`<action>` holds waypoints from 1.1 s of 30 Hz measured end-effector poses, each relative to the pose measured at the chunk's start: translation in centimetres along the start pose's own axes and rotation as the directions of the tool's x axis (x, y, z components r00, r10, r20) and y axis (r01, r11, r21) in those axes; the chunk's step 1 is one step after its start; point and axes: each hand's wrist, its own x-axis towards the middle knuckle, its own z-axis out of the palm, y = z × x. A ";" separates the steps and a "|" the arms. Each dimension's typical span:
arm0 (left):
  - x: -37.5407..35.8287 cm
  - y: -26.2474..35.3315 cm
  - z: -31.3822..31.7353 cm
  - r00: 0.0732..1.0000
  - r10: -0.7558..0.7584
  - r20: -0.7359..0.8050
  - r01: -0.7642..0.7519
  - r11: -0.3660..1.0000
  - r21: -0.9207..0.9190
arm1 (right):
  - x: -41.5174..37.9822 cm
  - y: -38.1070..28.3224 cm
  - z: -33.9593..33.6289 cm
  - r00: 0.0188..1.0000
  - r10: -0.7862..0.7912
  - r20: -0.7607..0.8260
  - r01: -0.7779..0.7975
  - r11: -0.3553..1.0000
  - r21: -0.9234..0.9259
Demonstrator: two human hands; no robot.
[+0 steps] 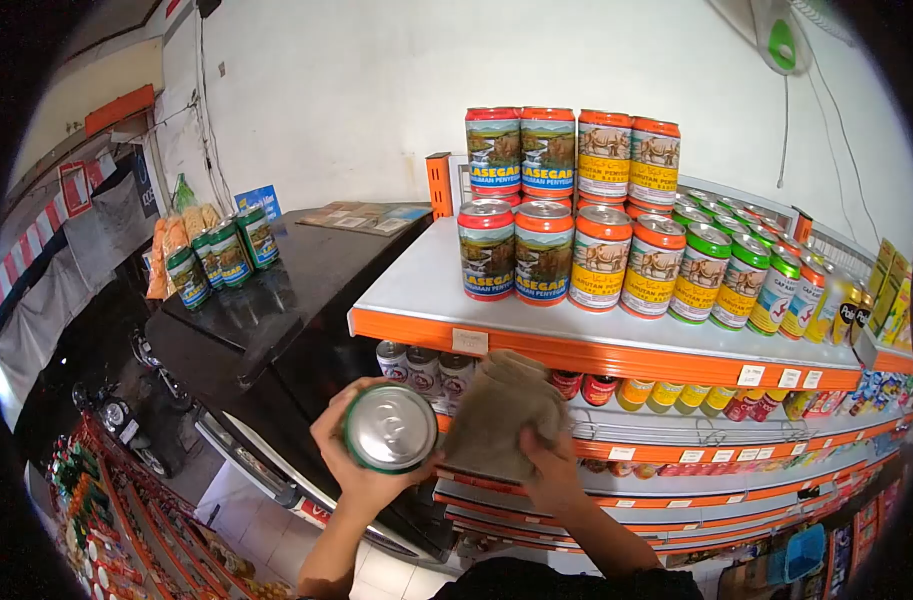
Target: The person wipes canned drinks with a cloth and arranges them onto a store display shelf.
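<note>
My left hand (348,455) is wrapped round a green drink can (390,425), its silver top facing me. In my right hand (551,468) is a folded grey-brown cloth (501,415), gripped at its right side. Can and cloth are close beside each other, in front of the shelf's orange front edge (606,347). Above them on the white top shelf (416,272) stand red Lasegar cans (487,250), with a second layer stacked behind. Orange-topped yellow cans (602,258) and green-topped cans (702,272) continue the row to the right.
Several green cans (222,255) stand on a dark counter (276,305) at the left. Lower shelves hold bottles (666,397) and white cans (423,372). Motorcycles (126,425) are parked outside at far left. A blue basket (803,553) sits low at the right.
</note>
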 end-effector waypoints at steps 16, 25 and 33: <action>-4.3 1.3 2.1 0.384 -0.749 0.540 0.715 -0.129 -0.687 | -2.0 5.4 -1.7 0.702 -0.567 0.430 0.710 0.507 -0.489; -6.2 -0.8 0.9 0.297 -0.794 0.530 0.693 -0.202 -0.692 | -0.9 3.7 -0.3 0.867 -0.278 0.414 0.491 0.333 -0.805; -6.4 0.1 -0.6 0.354 -0.883 0.307 0.767 0.086 -0.636 | -0.1 3.2 -0.2 0.768 -0.303 0.565 0.640 0.316 -0.701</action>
